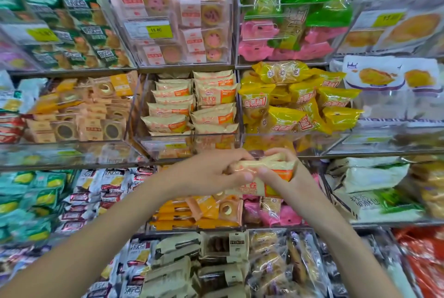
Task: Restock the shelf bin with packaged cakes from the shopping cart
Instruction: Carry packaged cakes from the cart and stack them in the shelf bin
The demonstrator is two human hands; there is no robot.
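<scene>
Gripping from both sides, the left hand [211, 172] and right hand [276, 172] close together round a cream-and-orange packaged cake [266, 170], held in the air just below the front of the clear shelf bin [168, 146]. It looks light, soft and slippery in its wrapper, so holding the ends seems safer than squeezing the middle. Behind, matching cakes [213, 95] already stand stacked in that bin.

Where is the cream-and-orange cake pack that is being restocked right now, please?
In the head view, the cake pack is at centre, held between the left hand and right hand, just below the clear bin of matching packs.
</scene>
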